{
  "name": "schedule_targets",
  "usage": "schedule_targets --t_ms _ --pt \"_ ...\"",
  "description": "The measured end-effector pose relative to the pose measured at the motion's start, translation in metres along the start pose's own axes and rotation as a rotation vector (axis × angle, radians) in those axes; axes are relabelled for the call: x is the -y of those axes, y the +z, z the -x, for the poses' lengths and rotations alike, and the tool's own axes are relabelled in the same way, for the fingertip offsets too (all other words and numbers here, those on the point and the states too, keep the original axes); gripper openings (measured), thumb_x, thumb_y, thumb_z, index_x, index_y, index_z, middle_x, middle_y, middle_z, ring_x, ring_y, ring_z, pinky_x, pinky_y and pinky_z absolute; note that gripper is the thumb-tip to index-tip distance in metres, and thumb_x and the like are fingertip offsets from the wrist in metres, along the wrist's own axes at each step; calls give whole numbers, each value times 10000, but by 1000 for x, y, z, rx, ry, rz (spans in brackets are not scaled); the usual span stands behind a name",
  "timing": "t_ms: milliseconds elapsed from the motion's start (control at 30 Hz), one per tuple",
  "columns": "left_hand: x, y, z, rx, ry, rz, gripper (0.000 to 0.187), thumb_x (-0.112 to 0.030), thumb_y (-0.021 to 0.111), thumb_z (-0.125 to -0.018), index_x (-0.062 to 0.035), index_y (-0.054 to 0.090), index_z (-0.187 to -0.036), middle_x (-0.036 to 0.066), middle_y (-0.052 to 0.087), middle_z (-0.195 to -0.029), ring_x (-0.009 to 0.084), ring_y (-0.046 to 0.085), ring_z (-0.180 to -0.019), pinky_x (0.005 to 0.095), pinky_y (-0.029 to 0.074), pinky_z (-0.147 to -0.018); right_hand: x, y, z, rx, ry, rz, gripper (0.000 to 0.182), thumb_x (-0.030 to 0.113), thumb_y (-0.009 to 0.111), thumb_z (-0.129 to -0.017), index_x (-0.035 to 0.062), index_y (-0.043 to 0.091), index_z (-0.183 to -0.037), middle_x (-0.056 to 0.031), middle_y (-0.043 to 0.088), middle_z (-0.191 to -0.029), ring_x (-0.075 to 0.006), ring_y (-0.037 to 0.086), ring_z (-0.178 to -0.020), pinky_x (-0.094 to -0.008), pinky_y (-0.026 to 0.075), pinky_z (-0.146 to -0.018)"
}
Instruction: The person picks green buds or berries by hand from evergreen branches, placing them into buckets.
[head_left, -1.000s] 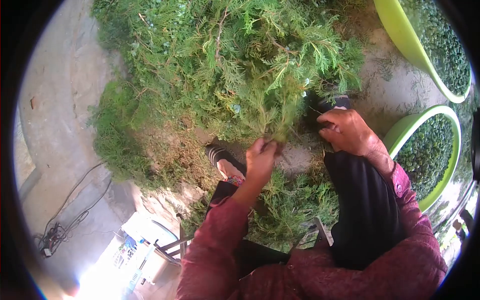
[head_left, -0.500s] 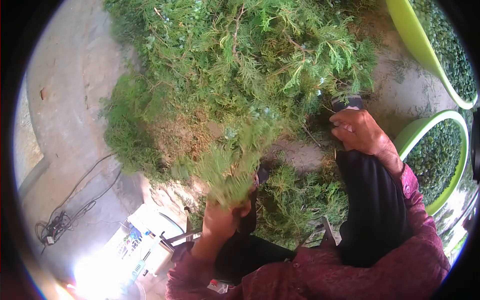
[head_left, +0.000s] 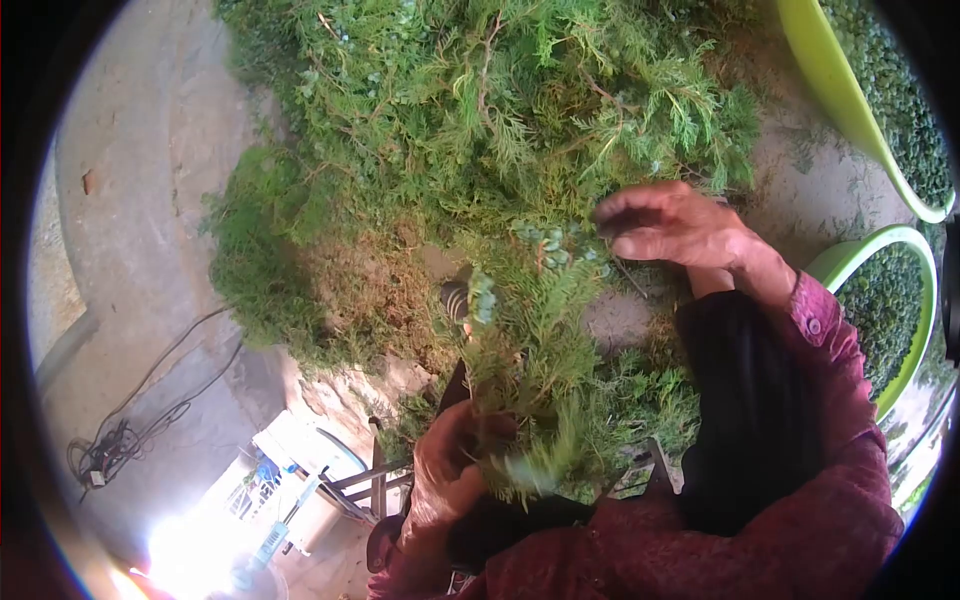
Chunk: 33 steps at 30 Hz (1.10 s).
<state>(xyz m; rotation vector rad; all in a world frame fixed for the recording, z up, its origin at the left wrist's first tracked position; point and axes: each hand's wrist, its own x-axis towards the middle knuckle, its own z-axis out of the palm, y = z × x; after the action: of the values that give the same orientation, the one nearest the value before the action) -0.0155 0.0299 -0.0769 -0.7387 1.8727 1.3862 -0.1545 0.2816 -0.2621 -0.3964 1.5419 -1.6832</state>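
Observation:
My left hand (head_left: 450,462) is closed round the lower part of a leafy evergreen sprig (head_left: 545,345), low in the view above my lap. The sprig points up and to the right, with pale blue-green cones at its upper end. To the right, my right hand (head_left: 680,228) has its fingers stretched out and apart from the thumb. It is close to the sprig's cones, and nothing shows in it. Beyond both hands spreads a large pile of cut evergreen branches (head_left: 470,110).
Two green-rimmed tubs of small green cones stand at the right, the nearer tub (head_left: 900,232) and the farther tub (head_left: 850,100). A tangled cable (head_left: 110,455) lies on the concrete floor at the left. Glare covers the lower left. Loose sprigs (head_left: 650,400) lie between my legs.
My right hand has left my right knee and moved left to the sprig, its fingers opening out. The sprig in my left hand has swung up and right.

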Motion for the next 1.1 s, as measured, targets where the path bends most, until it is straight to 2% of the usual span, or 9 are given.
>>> schedule_targets --t_ms 200,400,500,600,733,800,867,933,1100 --pt "12 2 0 113 86 164 605 -58 641 -656 27 391 -1200 103 588 -984 132 562 -828 260 460 -732 8 19 -21 119 59 -239 715 613 474 -770 43 463 -1202 -142 508 -1139 -227 467 -1083 -351 431 -870" --pt "22 8 -10 237 173 570 635 -136 652 -690 21 358 -1230 124 529 -1104 166 509 -981 322 393 -872 20 30 -28 109 -84 -372 364 310 577 -831 36 541 -1069 -21 566 -969 -102 496 -944 -273 393 -848" --pt "3 10 -20 295 -24 686 559 -147 620 -745 21 378 -1219 118 514 -1131 158 475 -1036 326 354 -913 27 38 -24 163 -134 -377 244 192 593 -829 53 561 -1027 -9 574 -966 -82 510 -893 -239 422 -800" --pt "5 16 -20 191 -198 586 413 -132 560 -814 21 435 -1177 89 536 -1095 138 494 -988 299 381 -877 32 49 -23 146 -314 -210 266 184 613 -813 55 549 -1037 5 566 -926 -60 505 -859 -225 430 -763" --pt "15 18 -20 4 -154 306 231 -120 503 -863 7 545 -1051 43 591 -910 99 510 -825 262 418 -747 31 39 -18 161 -210 -121 276 177 620 -807 54 545 -1042 -14 564 -937 -71 507 -895 -238 442 -775" --pt "14 18 -20 -25 -134 166 207 -130 501 -868 2 573 -1010 26 603 -836 87 508 -764 251 425 -695 21 32 -21 154 -139 -323 343 258 617 -809 35 533 -1055 -57 563 -966 -115 532 -897 -274 451 -795" --pt "9 22 -22 -75 -33 -6 194 -128 500 -867 1 582 -986 12 602 -759 78 496 -706 250 423 -641 18 24 -24 60 -19 -290 710 578 563 -733 2 476 -1139 -130 554 -1016 -194 546 -919 -338 442 -850" --pt "5 23 -22 -60 -37 -90 199 -130 501 -866 0 577 -995 13 604 -765 74 494 -716 249 423 -647 17 22 -25 81 2 -432 540 393 631 -765 34 491 -1143 -103 544 -994 -163 536 -872 -286 479 -751" --pt "6 29 -23 -11 -82 -149 201 -116 502 -860 -6 567 -1015 17 602 -799 62 485 -742 243 419 -660 30 34 -29 142 -143 -205 463 342 630 -778 71 502 -1132 -83 548 -1029 -151 540 -909 -305 475 -779"
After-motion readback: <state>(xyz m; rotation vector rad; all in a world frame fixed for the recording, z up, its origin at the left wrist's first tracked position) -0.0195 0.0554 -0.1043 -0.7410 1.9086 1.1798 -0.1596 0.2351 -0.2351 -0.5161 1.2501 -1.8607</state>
